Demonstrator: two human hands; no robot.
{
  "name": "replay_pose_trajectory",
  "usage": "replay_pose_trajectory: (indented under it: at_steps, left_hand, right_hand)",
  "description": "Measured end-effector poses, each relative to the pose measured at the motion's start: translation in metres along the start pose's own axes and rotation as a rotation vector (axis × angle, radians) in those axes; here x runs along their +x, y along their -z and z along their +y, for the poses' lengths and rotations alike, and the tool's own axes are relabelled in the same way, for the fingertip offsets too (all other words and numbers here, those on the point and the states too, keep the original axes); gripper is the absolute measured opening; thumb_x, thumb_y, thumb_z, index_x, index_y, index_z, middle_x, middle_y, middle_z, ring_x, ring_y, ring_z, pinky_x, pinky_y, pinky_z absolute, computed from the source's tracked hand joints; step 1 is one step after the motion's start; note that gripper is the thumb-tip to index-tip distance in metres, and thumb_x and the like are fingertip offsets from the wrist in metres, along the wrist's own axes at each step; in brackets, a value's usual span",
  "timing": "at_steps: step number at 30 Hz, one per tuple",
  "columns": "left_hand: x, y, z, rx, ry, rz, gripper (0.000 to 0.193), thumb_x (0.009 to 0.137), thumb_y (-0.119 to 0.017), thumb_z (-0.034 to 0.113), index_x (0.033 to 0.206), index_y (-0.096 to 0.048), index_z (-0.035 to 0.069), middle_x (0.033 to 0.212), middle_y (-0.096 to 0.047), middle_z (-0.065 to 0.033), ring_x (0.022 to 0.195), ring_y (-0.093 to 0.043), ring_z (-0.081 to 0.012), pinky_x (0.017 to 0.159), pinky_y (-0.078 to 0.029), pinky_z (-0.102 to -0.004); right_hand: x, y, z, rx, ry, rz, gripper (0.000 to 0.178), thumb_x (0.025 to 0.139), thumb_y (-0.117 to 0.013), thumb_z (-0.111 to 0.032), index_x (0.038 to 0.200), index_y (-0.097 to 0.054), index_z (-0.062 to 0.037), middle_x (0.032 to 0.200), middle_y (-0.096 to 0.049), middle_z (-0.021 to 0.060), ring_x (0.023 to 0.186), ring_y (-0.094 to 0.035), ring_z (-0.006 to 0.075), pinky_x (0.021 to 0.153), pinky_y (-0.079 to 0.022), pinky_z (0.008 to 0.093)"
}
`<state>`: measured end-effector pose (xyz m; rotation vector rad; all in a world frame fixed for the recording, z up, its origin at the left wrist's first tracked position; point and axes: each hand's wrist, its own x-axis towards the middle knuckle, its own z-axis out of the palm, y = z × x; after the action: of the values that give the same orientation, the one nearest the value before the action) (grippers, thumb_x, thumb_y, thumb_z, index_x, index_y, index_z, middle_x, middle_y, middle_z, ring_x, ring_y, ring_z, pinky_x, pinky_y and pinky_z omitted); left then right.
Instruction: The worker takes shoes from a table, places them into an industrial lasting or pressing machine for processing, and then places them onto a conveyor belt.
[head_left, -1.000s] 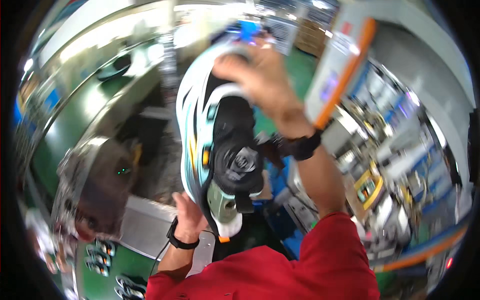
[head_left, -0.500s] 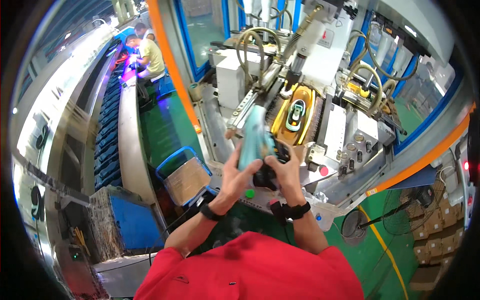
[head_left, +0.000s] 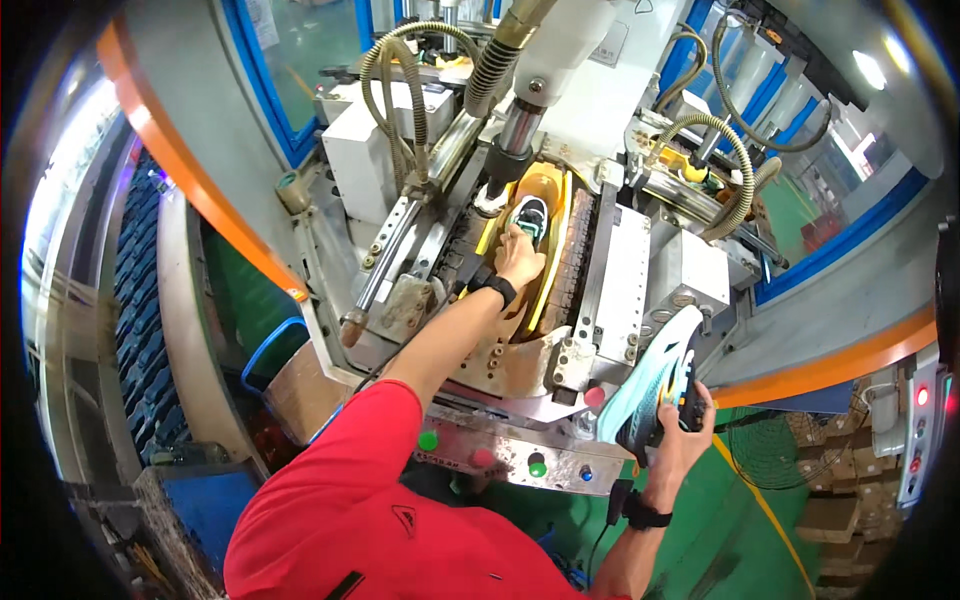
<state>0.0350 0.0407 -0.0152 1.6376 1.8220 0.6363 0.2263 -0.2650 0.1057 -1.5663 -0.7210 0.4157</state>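
Observation:
My left hand (head_left: 520,258) reaches into the machine with its fingers closed on the near end of a shoe (head_left: 532,213), dark with white and green, which sits in a yellow-lined cradle (head_left: 562,215). To the right, outside the cradle, my right hand (head_left: 684,440) holds another shoe (head_left: 648,375) upright, with a pale blue-green side and a black part. My right thumb and fingers wrap its lower end. My left fingers partly hide the shoe in the cradle.
A metal press cylinder (head_left: 518,130) stands over the cradle's left side. Along the machine's front runs a panel with coloured buttons (head_left: 538,468). An orange-edged frame (head_left: 200,190) bounds the left. A fan (head_left: 775,450) and cartons (head_left: 835,515) stand at the right.
My hands have parted. The left moved forward onto the shoe in the cradle; the right carried the blue-green shoe to the right. The view has shifted toward the machine.

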Motion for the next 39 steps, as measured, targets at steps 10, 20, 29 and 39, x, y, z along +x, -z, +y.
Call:
replay_pose_trajectory:
  at_steps: [10, 20, 29, 39]
  left_hand:
    - [-0.086, 0.096, -0.021, -1.299, 0.257, -0.478, 0.021, 0.082, -0.072, 0.007, 0.099, -0.066, -0.002, 0.093, -0.069, -0.0085, 0.079, -0.067, -0.016, 0.07, -0.055, -0.0302]
    - [-0.315, 0.265, -0.134, -1.216, 0.337, -0.048, 0.053, 0.076, -0.075, 0.008, 0.123, -0.054, -0.004, 0.104, -0.063, -0.0068, 0.089, -0.064, -0.0149, 0.08, -0.053, -0.0284]
    - [-0.472, 0.25, -0.183, -1.313, 0.6, 0.785, 0.035, 0.085, -0.064, 0.004, 0.119, -0.059, -0.002, 0.105, -0.065, -0.0097, 0.087, -0.068, -0.0206, 0.079, -0.057, -0.0342]
    - [-0.563, 0.172, -0.186, -1.612, 0.834, 0.796, 0.022, 0.09, -0.064, 0.008, 0.109, -0.065, -0.003, 0.098, -0.069, -0.0062, 0.084, -0.067, -0.0169, 0.073, -0.057, -0.0304]
  right_hand:
    - [0.17, -0.13, -0.035, -0.655, 0.192, -0.407, 0.053, 0.066, -0.078, -0.02, 0.108, -0.061, 0.0077, 0.088, -0.066, 0.0142, 0.076, -0.064, 0.0196, 0.071, -0.051, 0.0305]
    - [0.129, -0.364, 0.078, -0.969, 0.392, -0.466, 0.039, 0.076, -0.068, -0.022, 0.103, -0.055, 0.0037, 0.096, -0.068, 0.0275, 0.09, -0.069, 0.0387, 0.078, -0.056, 0.0445]
    - [0.009, -0.311, 0.047, -0.355, 1.054, -0.551, 0.037, 0.084, -0.058, -0.007, 0.119, -0.054, 0.003, 0.108, -0.06, 0.024, 0.099, -0.058, 0.0411, 0.085, -0.05, 0.0454]
    - [-0.227, -0.224, 0.204, -0.317, 0.918, -1.36, 0.019, 0.081, -0.058, -0.003, 0.1, -0.06, -0.0035, 0.101, -0.058, 0.0177, 0.095, -0.056, 0.0378, 0.083, -0.046, 0.0449]
